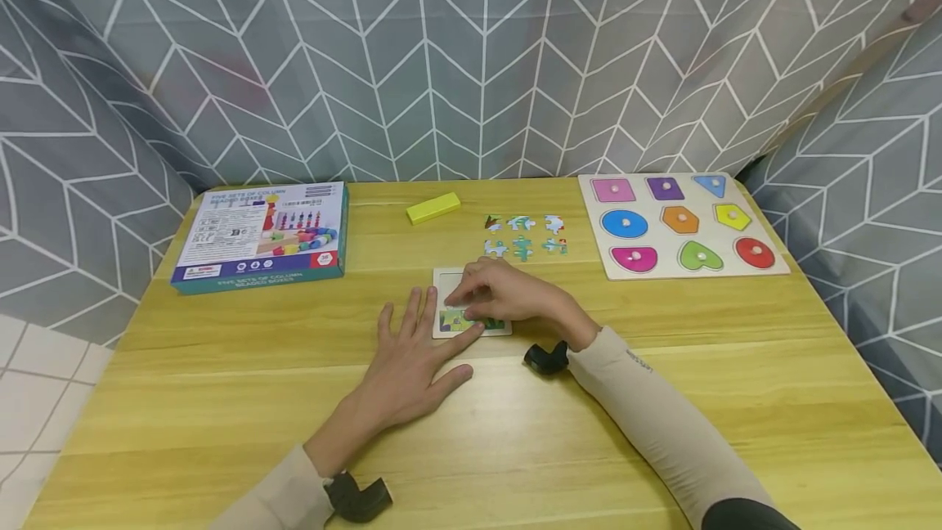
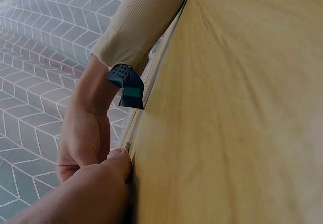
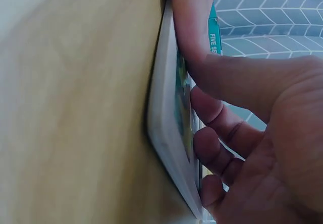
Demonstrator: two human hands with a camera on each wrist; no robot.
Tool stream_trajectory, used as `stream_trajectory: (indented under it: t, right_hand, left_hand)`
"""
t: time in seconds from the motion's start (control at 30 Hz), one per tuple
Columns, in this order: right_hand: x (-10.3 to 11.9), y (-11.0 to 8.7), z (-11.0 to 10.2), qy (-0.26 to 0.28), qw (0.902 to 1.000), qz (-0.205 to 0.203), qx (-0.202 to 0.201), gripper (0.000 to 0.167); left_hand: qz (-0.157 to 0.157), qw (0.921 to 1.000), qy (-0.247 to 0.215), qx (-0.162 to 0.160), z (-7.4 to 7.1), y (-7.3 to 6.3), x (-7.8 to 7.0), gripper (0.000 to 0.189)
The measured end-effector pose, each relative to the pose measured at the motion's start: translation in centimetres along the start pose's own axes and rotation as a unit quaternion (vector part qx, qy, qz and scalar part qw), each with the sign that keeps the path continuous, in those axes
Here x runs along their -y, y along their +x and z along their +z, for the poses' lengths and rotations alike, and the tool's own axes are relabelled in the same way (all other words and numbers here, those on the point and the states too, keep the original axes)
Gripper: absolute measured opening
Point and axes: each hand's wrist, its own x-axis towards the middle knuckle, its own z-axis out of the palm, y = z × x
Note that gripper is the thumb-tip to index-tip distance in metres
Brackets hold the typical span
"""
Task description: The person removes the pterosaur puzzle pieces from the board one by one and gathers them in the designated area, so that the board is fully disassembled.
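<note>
A small puzzle board with a pale frame (image 1: 437,278) lies at the middle of the table, with picture pieces (image 1: 453,321) along its near side. My left hand (image 1: 405,373) lies with fingers spread, the fingertips at the board's left edge and the index finger along its near edge. Over the board, my right hand (image 1: 511,289) has its thumb and fingers curled close together, pinching a puzzle piece mostly hidden beneath them. The right wrist view shows its fingertips (image 3: 207,142) right at the board's surface. Several loose jigsaw pieces (image 1: 522,249) lie in two rows behind the board.
A boxed beaded set (image 1: 261,235) sits at the back left. Near the back edge lies a yellow block (image 1: 432,208). A white board of colored knobbed shapes (image 1: 599,240) occupies the back right. A grey patterned curtain (image 1: 456,64) hangs behind the wooden table (image 1: 559,448).
</note>
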Motion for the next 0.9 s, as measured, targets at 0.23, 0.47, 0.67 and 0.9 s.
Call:
stream_trajectory:
  t: [0.23, 0.47, 0.67, 0.9]
  right_hand:
    - [-0.09, 0.21, 0.19, 0.019, 0.9997, 0.016, -0.003, 0.024]
    - [0.36, 0.23, 0.20, 0.035, 0.9990, 0.028, -0.008, 0.023]
    - [0.53, 0.31, 0.27, 0.038, 0.9986, 0.036, -0.010, 0.022]
    - [0.70, 0.12, 0.29, 0.033, 0.9990, 0.030, -0.006, 0.021]
  left_hand:
    - [-0.003, 1.0000, -0.001, 0.005, -0.03, 0.00, 0.02, 0.053]
    - [-0.003, 0.9999, -0.007, 0.007, 0.08, 0.05, -0.01, 0.053]
    - [-0.003, 1.0000, -0.006, 0.003, 0.07, 0.02, 0.06, 0.053]
    - [-0.001, 1.0000, -0.004, -0.001, 0.08, 0.04, 0.04, 0.053]
